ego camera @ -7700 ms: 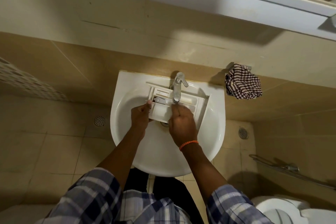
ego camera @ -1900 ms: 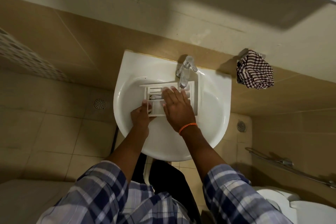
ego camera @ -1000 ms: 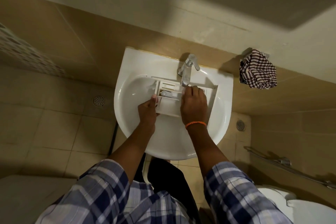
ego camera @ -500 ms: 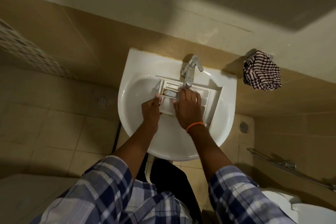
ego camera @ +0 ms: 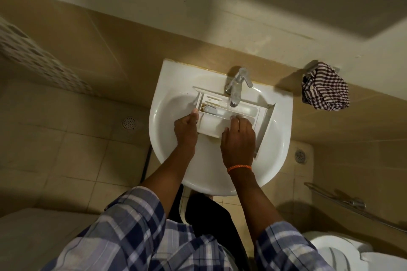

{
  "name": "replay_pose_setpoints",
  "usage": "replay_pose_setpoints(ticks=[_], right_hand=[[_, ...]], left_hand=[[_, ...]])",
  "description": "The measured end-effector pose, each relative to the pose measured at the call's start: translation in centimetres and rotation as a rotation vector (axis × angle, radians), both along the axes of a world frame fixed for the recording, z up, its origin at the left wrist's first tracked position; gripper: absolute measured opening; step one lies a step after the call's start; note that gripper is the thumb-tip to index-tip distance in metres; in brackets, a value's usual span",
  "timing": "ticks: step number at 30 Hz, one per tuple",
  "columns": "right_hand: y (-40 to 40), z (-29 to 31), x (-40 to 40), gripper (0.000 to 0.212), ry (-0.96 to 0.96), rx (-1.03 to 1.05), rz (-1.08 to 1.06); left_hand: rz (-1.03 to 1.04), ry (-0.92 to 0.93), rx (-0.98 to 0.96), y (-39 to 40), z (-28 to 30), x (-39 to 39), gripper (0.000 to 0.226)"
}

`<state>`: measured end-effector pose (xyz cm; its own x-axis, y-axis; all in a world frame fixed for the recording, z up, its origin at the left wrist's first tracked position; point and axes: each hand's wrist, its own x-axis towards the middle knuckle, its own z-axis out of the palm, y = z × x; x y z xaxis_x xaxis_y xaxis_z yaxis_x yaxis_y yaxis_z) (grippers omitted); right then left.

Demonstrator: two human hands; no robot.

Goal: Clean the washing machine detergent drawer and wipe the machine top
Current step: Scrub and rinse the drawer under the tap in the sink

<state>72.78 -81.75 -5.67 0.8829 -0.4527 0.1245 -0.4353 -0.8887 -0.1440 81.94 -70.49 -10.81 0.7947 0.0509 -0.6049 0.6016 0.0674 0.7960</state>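
Our left hand (ego camera: 186,126) grips the detergent drawer (ego camera: 222,114) in the sink (ego camera: 279,138). Our right hand (ego camera: 239,136) presses on it, fingers close together.

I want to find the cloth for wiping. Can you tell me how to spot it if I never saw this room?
Find the white sink with the silver tap against the tan wall. Look to the tap's right, past the sink's edge, where something hangs on the wall. That is the checked cloth: bunched up, dark and white squares, the only patterned thing on that plain wall.
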Motion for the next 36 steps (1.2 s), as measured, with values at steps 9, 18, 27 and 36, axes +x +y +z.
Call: replay_pose_setpoints(ticks=[9, 18, 27, 36], right_hand=[[-0.9, 0.5, 1.3, 0.056, 0.073, -0.016, 0.009], [-0.3, 0.7, 1.8, 0.051, -0.01, 0.019, 0.107], [-0.6, 1.0, 2.4, 0.044, 0.101, -0.134, -0.11], [-2.6, 0.3, 3.3, 0.038, 0.043, -0.058, 0.145]], left_hand=[[0.042, -0.076, 0.093, -1.2, 0.9, 0.2, 0.031], [-0.037, -0.082, 0.139, -2.0, 1.3, 1.7, 0.028], [-0.008, -0.112, 0.123, -2.5, 0.9, 1.3, 0.031], [0.065, -0.054, 0.018, -1.6, 1.4, 1.7, 0.038]])
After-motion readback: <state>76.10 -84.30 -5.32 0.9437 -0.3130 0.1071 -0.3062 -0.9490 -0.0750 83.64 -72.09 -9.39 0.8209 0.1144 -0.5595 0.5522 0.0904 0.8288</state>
